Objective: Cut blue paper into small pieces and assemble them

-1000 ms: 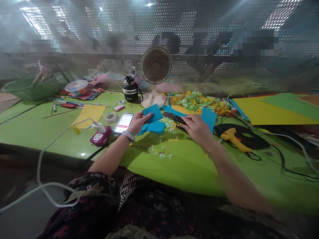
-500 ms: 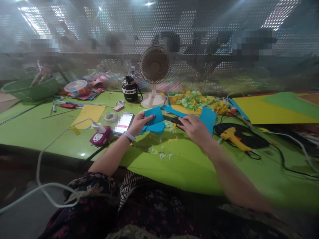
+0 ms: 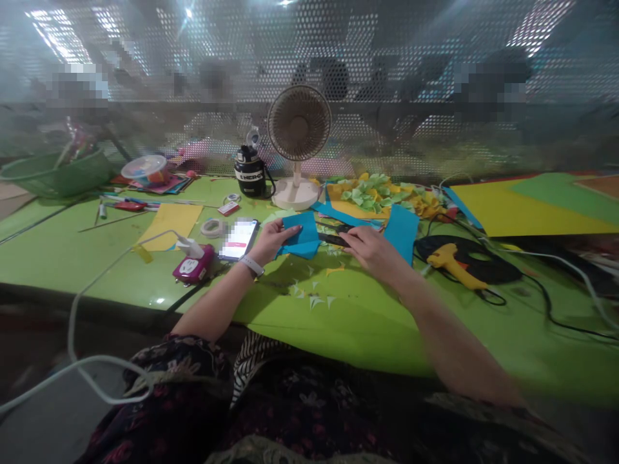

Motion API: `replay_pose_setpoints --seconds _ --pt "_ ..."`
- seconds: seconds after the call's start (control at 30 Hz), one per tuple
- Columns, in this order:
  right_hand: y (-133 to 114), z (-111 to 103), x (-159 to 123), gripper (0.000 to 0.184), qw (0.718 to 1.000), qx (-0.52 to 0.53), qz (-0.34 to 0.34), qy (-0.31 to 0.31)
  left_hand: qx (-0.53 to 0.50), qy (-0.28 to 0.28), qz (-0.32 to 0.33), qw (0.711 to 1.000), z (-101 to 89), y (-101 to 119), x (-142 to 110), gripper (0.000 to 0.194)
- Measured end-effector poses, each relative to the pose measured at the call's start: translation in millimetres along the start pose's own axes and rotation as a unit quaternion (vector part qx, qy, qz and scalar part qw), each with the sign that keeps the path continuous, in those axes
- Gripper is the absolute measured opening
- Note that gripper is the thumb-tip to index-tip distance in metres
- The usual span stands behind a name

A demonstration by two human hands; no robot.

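Observation:
My left hand (image 3: 271,242) pinches several blue paper pieces (image 3: 300,232), thumb on top, above the green table. In my right hand (image 3: 366,248) is a pair of black scissors (image 3: 333,239); the blades point left and are apart, close to the paper's right edge. My fingers cover most of the handles. Just right of that hand lies a larger blue sheet (image 3: 402,233). Behind the scissors rests a blue paper strip (image 3: 333,212). Small pale and yellow paper scraps (image 3: 315,301) are scattered on the table below my hands.
A phone (image 3: 239,238), a purple power adapter (image 3: 194,264) and a tape roll (image 3: 213,227) sit at left. Behind stand a fan (image 3: 298,125) and a black bottle (image 3: 250,174). Cut green and yellow paper (image 3: 380,193) is piled behind; a yellow glue gun (image 3: 454,267) lies right.
The scissor blades have come apart. The blue strip that lay along them has dropped away behind onto the table. My left hand keeps its hold on the blue paper.

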State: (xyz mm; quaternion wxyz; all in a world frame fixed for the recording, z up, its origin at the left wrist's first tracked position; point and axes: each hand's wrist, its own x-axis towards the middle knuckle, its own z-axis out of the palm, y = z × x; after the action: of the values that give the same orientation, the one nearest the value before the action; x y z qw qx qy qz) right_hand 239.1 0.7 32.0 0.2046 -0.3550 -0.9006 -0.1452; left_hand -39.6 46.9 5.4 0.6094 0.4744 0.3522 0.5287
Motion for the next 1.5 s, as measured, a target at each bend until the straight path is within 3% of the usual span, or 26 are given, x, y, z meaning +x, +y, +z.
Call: replay_pose_setpoints --seconds 0.5,1.17,1.5 --pt "-3 13 0 0.043 1.000 0.008 -0.008 0.011 0.001 -0.001 0.005 1.000 3.4 -3 -2 0.047" --pt "-17 24 3 0.034 0.999 0.002 -0.032 -0.006 -0.016 -0.009 -0.017 1.000 20.5 -8 -11 0.051" --pt "-38 29 2 0.024 0.982 0.127 -0.070 -0.119 0.037 0.024 -0.031 0.999 1.5 -3 0 0.051"
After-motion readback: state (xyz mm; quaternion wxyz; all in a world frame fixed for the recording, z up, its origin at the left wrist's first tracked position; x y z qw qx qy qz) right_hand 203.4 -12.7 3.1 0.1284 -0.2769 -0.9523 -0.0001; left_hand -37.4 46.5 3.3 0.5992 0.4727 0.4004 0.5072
